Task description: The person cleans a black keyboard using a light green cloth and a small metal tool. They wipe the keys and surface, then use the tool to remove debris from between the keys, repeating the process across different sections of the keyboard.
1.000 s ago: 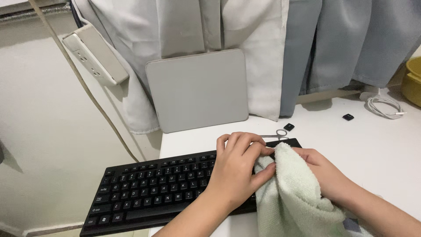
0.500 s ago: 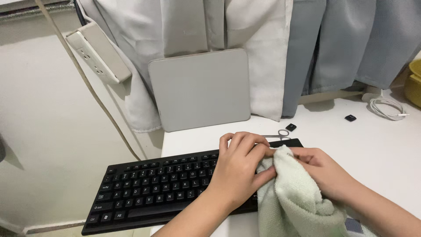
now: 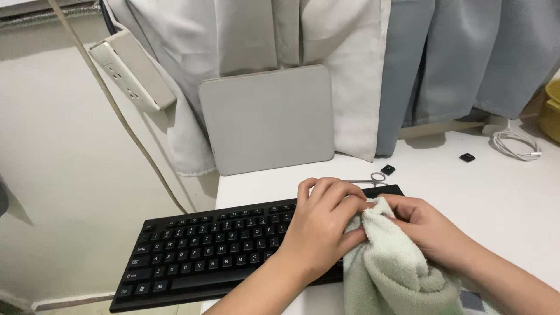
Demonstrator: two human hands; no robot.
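Cloth (image 3: pixel 391 262) now bunched lower over keyboard (image 3: pixel 204 245), both hands' grip closed on it.

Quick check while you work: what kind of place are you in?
Likely a home desk by a window: a black keyboard on a white table, curtains behind, a power strip hanging at left.

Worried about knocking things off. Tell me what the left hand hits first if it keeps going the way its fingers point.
Likely the small scissors lying just beyond the left hand, behind the black keyboard; depth is hard to judge.
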